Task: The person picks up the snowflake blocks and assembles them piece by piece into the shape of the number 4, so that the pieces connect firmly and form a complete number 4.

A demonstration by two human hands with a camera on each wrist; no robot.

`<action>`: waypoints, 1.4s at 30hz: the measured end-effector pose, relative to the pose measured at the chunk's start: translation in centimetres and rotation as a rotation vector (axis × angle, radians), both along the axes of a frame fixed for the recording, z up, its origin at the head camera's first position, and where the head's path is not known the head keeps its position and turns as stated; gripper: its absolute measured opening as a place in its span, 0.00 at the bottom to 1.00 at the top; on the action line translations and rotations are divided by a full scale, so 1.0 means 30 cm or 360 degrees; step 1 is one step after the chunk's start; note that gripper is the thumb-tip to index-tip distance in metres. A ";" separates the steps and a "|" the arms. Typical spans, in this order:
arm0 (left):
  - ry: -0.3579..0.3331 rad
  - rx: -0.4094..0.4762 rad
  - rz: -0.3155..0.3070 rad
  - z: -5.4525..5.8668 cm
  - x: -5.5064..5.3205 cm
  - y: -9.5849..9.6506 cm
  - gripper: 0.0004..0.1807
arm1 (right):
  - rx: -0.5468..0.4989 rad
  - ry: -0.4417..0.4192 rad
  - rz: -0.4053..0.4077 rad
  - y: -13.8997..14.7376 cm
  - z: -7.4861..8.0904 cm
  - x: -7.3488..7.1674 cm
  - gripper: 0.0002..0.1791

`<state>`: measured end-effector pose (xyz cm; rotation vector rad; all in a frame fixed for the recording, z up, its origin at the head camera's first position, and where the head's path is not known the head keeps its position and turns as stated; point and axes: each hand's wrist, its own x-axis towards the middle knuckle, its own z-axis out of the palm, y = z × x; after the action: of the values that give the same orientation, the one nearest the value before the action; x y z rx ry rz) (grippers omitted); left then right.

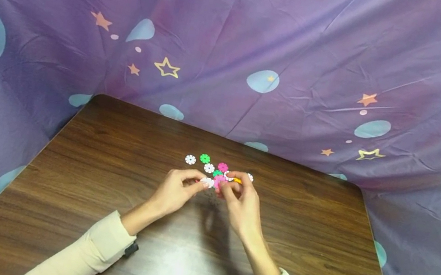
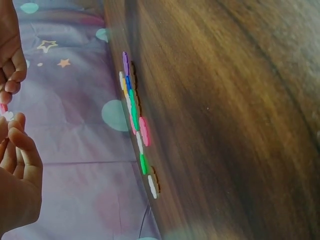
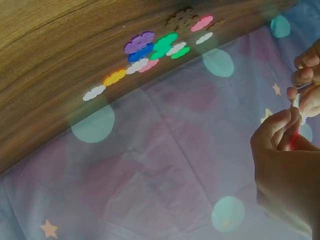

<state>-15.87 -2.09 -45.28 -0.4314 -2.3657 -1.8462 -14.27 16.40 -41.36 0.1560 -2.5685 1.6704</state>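
In the head view my left hand (image 1: 175,192) pinches a white flower-shaped plastic disc (image 1: 207,182) between thumb and fingertips. My right hand (image 1: 244,208) grips a pink disc (image 1: 219,182) of the same notched kind, right up against the white one. From the left wrist, the held white disc (image 2: 8,115) shows between both hands' fingertips, raised above the tabletop. The right wrist view has the white disc (image 3: 296,101) edge-on at the fingertips. Fingers hide much of both pieces, and I cannot tell whether their notches are interlocked.
Loose discs lie flat on the brown wooden table (image 1: 110,162) beyond the hands: white (image 1: 190,160), green (image 1: 205,158), pink (image 1: 222,167), orange (image 3: 115,77), purple (image 3: 139,42) and blue (image 3: 141,52). A purple patterned cloth (image 1: 221,34) hangs behind the table and along its sides.
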 end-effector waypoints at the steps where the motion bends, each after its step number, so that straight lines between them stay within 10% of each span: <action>1: 0.0007 -0.0003 0.0004 0.000 0.000 0.001 0.06 | 0.0004 0.0003 0.0003 -0.001 -0.001 0.000 0.14; 42: 0.0214 0.0075 0.0166 -0.002 -0.002 0.017 0.05 | -0.0176 0.0127 -0.0090 -0.070 -0.019 0.000 0.09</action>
<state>-15.93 -1.58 -45.34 -0.4050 -2.2091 -1.7652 -14.28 14.29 -41.93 0.1394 -2.3943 1.7432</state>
